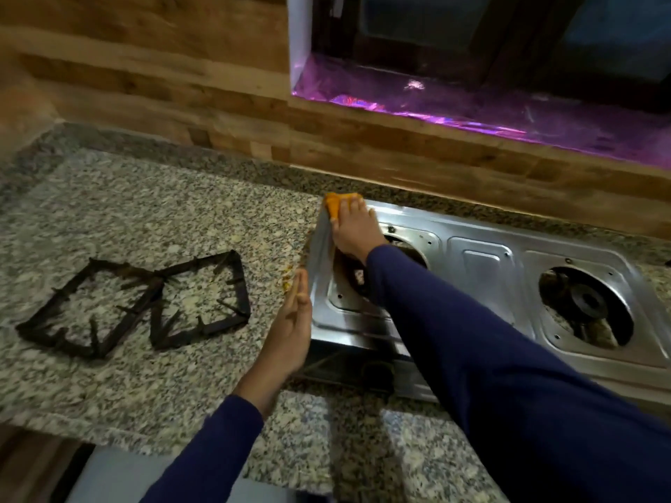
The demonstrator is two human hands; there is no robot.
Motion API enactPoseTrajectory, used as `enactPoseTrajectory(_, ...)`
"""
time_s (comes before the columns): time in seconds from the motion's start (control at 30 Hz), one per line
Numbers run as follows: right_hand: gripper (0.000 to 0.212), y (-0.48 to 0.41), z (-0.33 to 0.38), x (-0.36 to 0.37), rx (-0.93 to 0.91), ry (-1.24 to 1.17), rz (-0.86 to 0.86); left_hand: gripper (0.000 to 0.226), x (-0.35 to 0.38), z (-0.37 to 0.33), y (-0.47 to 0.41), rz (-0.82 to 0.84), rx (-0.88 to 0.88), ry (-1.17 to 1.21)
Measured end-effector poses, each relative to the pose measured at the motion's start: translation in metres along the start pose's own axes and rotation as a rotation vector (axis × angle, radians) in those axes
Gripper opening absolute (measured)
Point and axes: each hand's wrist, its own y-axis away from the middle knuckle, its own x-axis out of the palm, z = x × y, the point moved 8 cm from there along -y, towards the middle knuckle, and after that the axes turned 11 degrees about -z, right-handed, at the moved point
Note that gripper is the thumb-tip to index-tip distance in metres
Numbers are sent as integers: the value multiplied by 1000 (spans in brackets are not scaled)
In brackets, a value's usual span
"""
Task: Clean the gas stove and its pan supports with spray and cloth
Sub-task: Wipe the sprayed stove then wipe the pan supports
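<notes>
Wiping is under way in the head view, the only one there is. The right hand (354,230) reaches across the gas stove (483,263) and presses an orange cloth (336,205) onto its far left corner. The fingers lie nearly straight on the fabric, pushing rather than clutching. The left hand (290,332) stands edge-on against the stove's left side. Its fingers are released and flat and grasp nothing, apparently steadying the body.

Both pan supports (156,279) are already off the stove and lie on the granite desk (145,197) to its left, well apart from it, one overlapping the other at a corner. They look dark and dull, and I judge them not yet cleaned. The steel top is bare, with the right burner (588,303) showing in its opening and the left opening mostly hidden by the right sleeve. The panel shines in places, but whether it has been sprayed or fully wiped cannot be told. A few yellowish specks (287,285) sit by the stove's left edge, near the left fingertips.

No spray bottle is in view. By my reading the job is in its early-to-middle part. Stripping the stove is done and the top is being wiped. The rest of the surface, the supports and putting them back are left.
</notes>
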Motion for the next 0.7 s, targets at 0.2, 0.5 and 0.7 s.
enactPoseTrajectory(0.2, 60, 0, 7, 1, -102, -24, 49, 108, 0, 2, 1, -4, -35, 53)
enactPoseTrajectory(0.5, 56, 161, 65, 4, -488, -215, -2, 137, -9, 8, -1, -242, -168, 380)
enactPoseTrajectory(0.7, 59, 207, 74, 6, -479, -203, -66, 105, -42, 43, 29, -282, -274, 283)
